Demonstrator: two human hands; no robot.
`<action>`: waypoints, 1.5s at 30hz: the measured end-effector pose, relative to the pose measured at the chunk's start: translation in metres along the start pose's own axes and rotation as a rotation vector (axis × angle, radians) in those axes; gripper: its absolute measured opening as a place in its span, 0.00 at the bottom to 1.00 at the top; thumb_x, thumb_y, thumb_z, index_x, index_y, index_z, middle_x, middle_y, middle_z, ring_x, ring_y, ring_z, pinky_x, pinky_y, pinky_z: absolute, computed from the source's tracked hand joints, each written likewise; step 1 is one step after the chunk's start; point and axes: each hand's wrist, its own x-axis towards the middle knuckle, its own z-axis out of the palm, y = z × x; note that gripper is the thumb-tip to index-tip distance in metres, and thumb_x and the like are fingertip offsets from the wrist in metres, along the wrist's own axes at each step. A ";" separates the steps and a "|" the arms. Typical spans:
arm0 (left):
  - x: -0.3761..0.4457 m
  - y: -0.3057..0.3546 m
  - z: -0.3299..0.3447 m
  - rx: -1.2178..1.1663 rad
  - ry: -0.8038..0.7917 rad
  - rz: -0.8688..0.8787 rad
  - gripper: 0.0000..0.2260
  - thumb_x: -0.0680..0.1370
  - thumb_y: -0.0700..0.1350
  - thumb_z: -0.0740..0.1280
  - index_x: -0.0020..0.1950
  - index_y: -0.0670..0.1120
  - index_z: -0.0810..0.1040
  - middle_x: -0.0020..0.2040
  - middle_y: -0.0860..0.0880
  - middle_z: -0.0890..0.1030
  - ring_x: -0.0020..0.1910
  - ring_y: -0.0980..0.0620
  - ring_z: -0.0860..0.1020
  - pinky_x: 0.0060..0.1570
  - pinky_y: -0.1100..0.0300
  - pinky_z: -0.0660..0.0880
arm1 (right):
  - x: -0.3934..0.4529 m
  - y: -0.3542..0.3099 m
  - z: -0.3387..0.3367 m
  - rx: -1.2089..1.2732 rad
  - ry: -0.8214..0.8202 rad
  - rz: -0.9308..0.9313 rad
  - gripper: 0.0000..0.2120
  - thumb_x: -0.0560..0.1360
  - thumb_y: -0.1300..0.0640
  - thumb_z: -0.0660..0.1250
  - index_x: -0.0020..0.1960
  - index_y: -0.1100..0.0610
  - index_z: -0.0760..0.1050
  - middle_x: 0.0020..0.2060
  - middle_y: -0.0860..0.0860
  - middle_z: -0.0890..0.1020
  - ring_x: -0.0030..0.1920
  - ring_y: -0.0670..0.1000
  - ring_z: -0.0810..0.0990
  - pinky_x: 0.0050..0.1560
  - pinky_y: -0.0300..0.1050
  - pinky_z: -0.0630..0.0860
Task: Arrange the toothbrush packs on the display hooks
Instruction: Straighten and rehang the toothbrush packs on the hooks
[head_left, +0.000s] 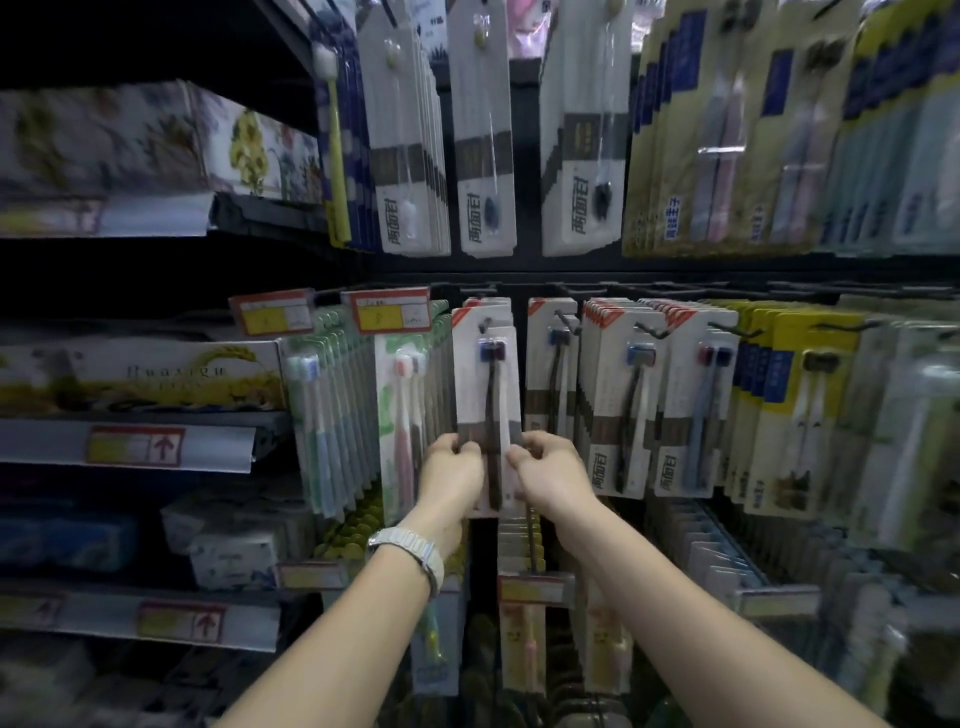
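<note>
At hook row, both hands (451, 470) (551, 470) grip toothbrush pack (485, 384).

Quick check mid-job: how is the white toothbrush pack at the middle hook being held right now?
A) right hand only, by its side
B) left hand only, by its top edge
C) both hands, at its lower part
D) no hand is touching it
C: the left hand and the right hand both pinch the lower part of the white toothbrush pack, one on each side edge.
</note>
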 end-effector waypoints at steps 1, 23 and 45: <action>-0.005 0.001 -0.002 -0.002 -0.004 -0.001 0.16 0.84 0.45 0.58 0.71 0.46 0.72 0.58 0.45 0.81 0.55 0.46 0.79 0.61 0.49 0.77 | -0.006 -0.003 -0.002 -0.006 -0.007 0.002 0.20 0.80 0.53 0.65 0.71 0.55 0.74 0.65 0.53 0.79 0.63 0.55 0.79 0.64 0.55 0.78; -0.087 -0.003 -0.030 -0.003 -0.086 0.086 0.12 0.85 0.47 0.58 0.66 0.47 0.74 0.59 0.45 0.81 0.55 0.45 0.80 0.55 0.51 0.77 | -0.114 -0.023 -0.040 -0.040 -0.014 -0.140 0.07 0.79 0.52 0.65 0.49 0.53 0.80 0.43 0.49 0.83 0.48 0.51 0.82 0.54 0.58 0.81; -0.110 0.016 0.085 0.075 -0.263 0.197 0.09 0.82 0.46 0.62 0.46 0.46 0.78 0.33 0.50 0.76 0.33 0.51 0.75 0.46 0.49 0.81 | -0.093 0.035 -0.150 -0.012 0.181 -0.090 0.03 0.81 0.52 0.65 0.53 0.49 0.76 0.47 0.44 0.80 0.49 0.48 0.80 0.55 0.59 0.81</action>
